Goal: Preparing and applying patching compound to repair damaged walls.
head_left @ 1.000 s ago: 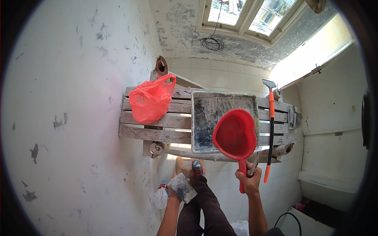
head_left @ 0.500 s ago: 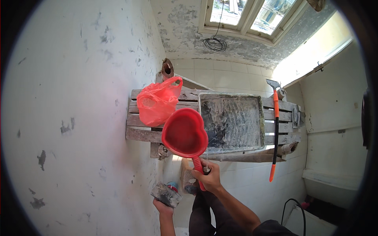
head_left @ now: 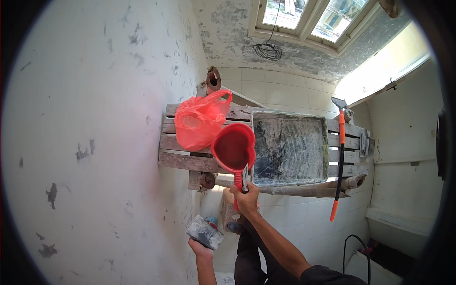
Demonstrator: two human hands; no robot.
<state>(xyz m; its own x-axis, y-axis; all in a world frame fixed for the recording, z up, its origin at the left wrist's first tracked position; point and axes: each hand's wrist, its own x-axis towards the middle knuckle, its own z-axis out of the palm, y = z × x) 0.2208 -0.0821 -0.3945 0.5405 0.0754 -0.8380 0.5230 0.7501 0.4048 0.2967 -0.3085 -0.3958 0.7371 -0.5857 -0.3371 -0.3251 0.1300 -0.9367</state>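
My right hand (head_left: 247,200) is closed round the handle of a red plastic dipper (head_left: 232,148), whose bowl sits over the slatted wooden bench (head_left: 183,162). In that same hand, against the dipper handle, is a small putty knife (head_left: 245,175) with its blade pointing up. The dipper's bowl looks reddish and dark inside; its contents are hard to make out. Lower left, my left hand (head_left: 201,249) grips a flat rectangular plate (head_left: 205,232) smeared with grey and white filler. Its handle and most of those fingers are hidden underneath.
A filler-smeared tray (head_left: 326,152) lies on the bench, right of the dipper. Behind the dipper sits a red plastic bag (head_left: 197,124). A long-handled scraper (head_left: 341,142) lies across the bench's right end. The patchy white wall (head_left: 109,156) rises close on my left.
The dipper has moved away from me onto the bench's near side, and the putty knife blade now shows beside its handle. My left hand still holds the plate. The whole view has shifted slightly.
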